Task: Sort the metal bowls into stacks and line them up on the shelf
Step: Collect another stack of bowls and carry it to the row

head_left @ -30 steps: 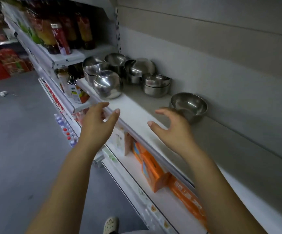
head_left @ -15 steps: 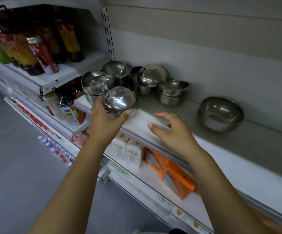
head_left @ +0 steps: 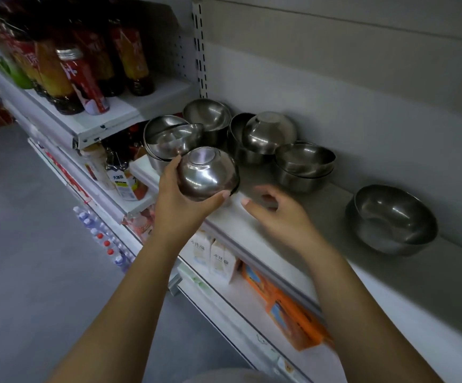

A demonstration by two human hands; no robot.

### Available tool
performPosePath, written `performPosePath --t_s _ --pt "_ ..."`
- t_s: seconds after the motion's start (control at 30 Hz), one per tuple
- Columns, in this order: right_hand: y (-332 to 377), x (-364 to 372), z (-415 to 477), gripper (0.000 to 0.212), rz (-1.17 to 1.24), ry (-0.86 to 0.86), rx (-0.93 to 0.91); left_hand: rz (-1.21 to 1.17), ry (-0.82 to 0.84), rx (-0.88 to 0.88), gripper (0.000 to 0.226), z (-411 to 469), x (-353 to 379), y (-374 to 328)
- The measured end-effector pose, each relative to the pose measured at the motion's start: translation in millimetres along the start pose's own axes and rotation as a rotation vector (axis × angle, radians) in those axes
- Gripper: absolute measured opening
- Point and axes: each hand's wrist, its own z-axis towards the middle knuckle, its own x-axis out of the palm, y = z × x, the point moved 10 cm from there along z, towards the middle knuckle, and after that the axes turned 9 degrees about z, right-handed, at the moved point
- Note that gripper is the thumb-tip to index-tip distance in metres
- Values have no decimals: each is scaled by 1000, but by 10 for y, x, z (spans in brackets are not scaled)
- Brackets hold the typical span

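Left hand (head_left: 178, 205) gripping an upturned bowl (head_left: 207, 174) at the shelf (head_left: 254, 230) front

The left hand is clasping the bowl, base up, between thumb and fingers, just in front of the bowl cluster (head_left: 224, 136). The right hand (head_left: 276, 214) is hovering empty just right of the bowl, fingers loosely spread. A lone bowl (head_left: 391, 219) is sitting upright well right of the bowl, and a nested pair (head_left: 304, 165) is standing between them

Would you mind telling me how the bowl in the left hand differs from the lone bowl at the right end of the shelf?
The held bowl is upside down, base up; the lone bowl sits upright, open side up. The left hand grips the first, while the second rests untouched on the shelf. Both are shiny metal.
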Motion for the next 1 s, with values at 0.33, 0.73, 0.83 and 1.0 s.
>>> performPosePath --t_s 0.33,0.73,0.83,1.0 --pt "51 123 296 61 76 66 -47 -409 -82 -242 81 -69 -147 199" --pt "238 525 282 85 114 289 -147 -633 -25 -264 58 -109 -128 155" --pt "256 538 309 98 44 202 -174 -617 56 -241 48 -100 -93 109" --pt "170 458 291 73 -15 84 -68 -524 154 -309 77 -99 -102 218"
